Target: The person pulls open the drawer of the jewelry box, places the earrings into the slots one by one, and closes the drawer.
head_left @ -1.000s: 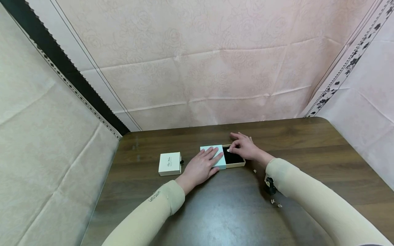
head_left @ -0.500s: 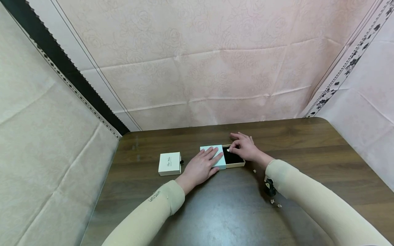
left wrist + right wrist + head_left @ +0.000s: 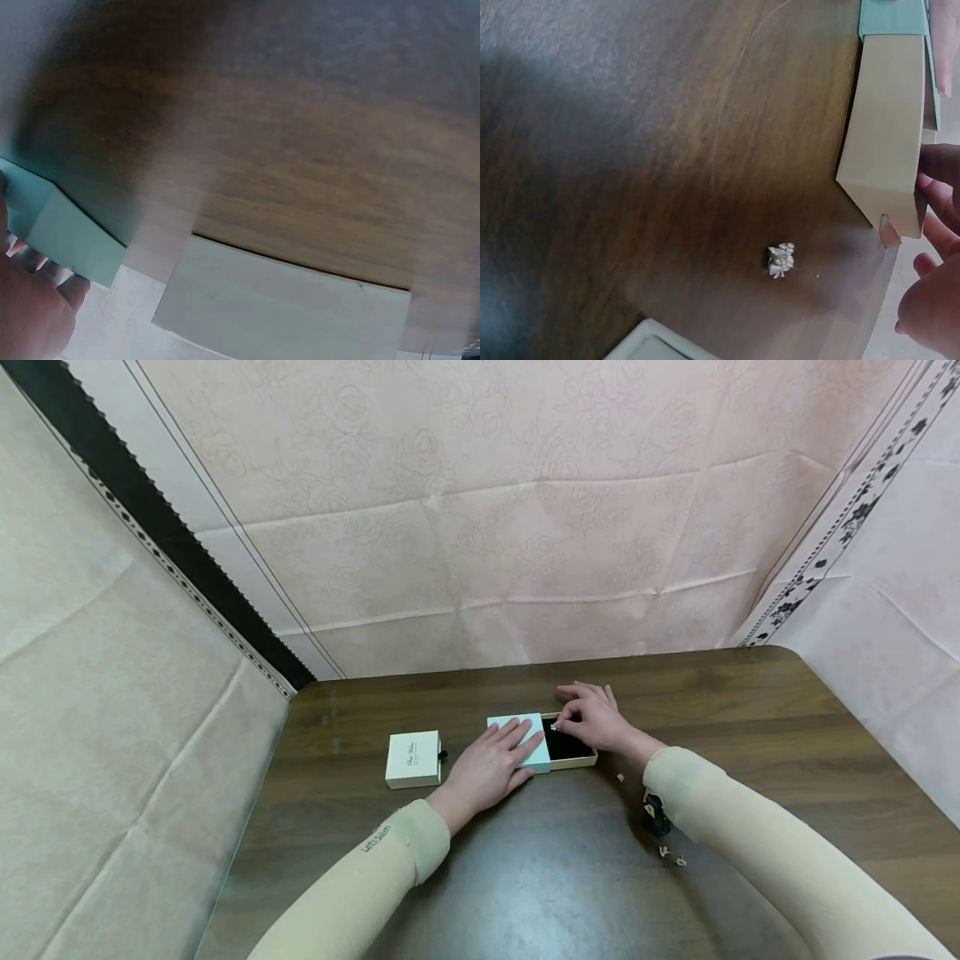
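My left hand (image 3: 487,766) lies with extended fingers on the light blue sleeve (image 3: 536,761) of a small drawer-type gift box. The box's cream drawer (image 3: 574,762), lined in black, is pulled out to the right. Over the drawer's far part, my right hand (image 3: 597,720) pinches a tiny silvery-white piece (image 3: 554,727) between thumb and forefinger, its other fingers raised. What kind of piece it is, I cannot tell. In the right wrist view, the drawer wall (image 3: 885,120) hides the fingertips. A small, ornate silvery trinket (image 3: 781,259) lies on the table nearby.
A white lidded box (image 3: 414,760) with printed lettering and a black pull tab stands left of the blue one. Two more small trinkets (image 3: 672,857) lie by the right forearm. Pale patterned cloth (image 3: 480,543) hangs behind the brown wooden table (image 3: 495,893).
My right hand has shifted very slightly left over the drawer, still pinching the tiny piece. The left hand and both boxes have kept their places.
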The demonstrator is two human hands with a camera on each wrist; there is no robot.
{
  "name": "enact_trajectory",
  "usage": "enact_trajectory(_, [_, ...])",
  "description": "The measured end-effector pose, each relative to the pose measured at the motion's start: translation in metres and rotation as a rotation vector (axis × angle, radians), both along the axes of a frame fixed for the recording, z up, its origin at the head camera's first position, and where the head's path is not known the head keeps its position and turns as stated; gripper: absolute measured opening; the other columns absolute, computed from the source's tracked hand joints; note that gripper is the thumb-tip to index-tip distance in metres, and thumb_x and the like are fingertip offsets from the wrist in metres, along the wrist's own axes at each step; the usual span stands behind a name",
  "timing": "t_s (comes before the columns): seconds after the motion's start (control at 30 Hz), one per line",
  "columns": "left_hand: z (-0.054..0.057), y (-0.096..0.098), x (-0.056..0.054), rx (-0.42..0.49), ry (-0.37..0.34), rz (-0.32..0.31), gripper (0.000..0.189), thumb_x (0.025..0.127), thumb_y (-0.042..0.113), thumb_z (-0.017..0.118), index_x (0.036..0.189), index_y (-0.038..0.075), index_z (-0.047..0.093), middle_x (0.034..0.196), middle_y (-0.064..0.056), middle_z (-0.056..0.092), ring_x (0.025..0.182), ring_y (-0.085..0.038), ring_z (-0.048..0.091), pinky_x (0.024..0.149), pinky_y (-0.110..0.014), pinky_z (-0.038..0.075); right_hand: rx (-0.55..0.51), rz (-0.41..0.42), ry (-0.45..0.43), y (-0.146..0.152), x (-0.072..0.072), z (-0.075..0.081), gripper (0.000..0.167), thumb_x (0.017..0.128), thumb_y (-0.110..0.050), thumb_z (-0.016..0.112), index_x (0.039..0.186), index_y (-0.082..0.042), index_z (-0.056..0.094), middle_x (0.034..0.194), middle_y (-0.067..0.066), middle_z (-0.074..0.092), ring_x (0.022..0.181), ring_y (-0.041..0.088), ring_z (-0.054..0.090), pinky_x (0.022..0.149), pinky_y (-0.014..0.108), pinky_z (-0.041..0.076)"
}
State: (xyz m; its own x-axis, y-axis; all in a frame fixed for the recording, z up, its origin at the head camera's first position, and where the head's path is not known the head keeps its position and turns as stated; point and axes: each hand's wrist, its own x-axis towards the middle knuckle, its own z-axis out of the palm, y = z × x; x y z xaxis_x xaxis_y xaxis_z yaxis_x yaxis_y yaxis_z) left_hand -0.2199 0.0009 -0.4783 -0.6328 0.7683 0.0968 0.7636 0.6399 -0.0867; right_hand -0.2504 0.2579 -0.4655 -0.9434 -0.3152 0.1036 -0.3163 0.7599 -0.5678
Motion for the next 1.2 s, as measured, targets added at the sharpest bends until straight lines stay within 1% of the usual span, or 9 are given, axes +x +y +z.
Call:
enact_trajectory(0.27, [0.0000,0.0003,-0.0006,-0.008,-0.005,0.003,0.063,0.112,0.048,0.052,0.168,0.023,0.038,0.173,-0.008,0.036,0.159,-0.024,0.036,0.128,-0.045,0.033,0.074,-0.011,0.058,-0.0012,-0.0025,0.0014,0.020,0.097,-0.016,0.076,0.077,-0.017,0.074,0.156,0.022,0.055,0.153,0.050,0.031,0.122,0.079,0.002])
enact_trajectory(0.53, [-0.0015,-0.0001,-0.0013,-0.009,-0.005,0.004,0.063,0.113,0.049,0.050,0.169,0.023,0.037,0.173,-0.007,0.035,0.159,-0.024,0.035,0.128,-0.045,0.033,0.112,-0.011,0.090,-0.0001,-0.0029,0.0039,0.023,0.097,-0.018,0.079,0.074,-0.019,0.073,0.154,0.019,0.057,0.153,0.047,0.033,0.124,0.077,0.000])
enact_trajectory(0.67, [-0.0016,-0.0004,-0.0018,-0.005,-0.007,0.000,0.063,0.113,0.049,0.050,0.169,0.023,0.036,0.173,-0.007,0.035,0.159,-0.024,0.035,0.128,-0.045,0.033,0.131,-0.012,0.113,-0.0004,-0.0032,0.0046,0.025,0.096,-0.018,0.080,0.073,-0.020,0.072,0.152,0.018,0.059,0.152,0.046,0.035,0.124,0.077,0.002])
enact_trajectory(0.93, [-0.0025,-0.0018,-0.0022,0.021,0.014,-0.014,0.062,0.112,0.047,0.054,0.167,0.021,0.041,0.171,-0.009,0.039,0.157,-0.025,0.039,0.126,-0.046,0.036,0.150,-0.006,0.144,-0.0016,-0.0041,0.0064,0.024,0.093,-0.017,0.083,0.072,-0.020,0.072,0.149,0.016,0.062,0.151,0.044,0.038,0.125,0.074,0.003])
enact_trajectory(1.07, [-0.0017,-0.0013,-0.0018,0.018,-0.007,-0.009,0.062,0.112,0.047,0.053,0.168,0.022,0.040,0.172,-0.009,0.037,0.158,-0.025,0.037,0.127,-0.046,0.034,0.155,0.001,0.170,-0.0021,-0.0035,0.0074,0.021,0.093,-0.017,0.084,0.074,-0.020,0.074,0.148,0.017,0.063,0.150,0.043,0.039,0.125,0.074,0.003])
enact_trajectory(1.2, [-0.0005,-0.0006,-0.0016,0.009,-0.025,0.000,0.063,0.113,0.048,0.051,0.168,0.023,0.037,0.173,-0.008,0.035,0.159,-0.024,0.035,0.128,-0.046,0.032,0.147,0.031,0.216,-0.0032,-0.0025,0.0087,0.016,0.092,-0.015,0.085,0.079,-0.018,0.076,0.147,0.018,0.063,0.150,0.044,0.040,0.125,0.075,0.005])
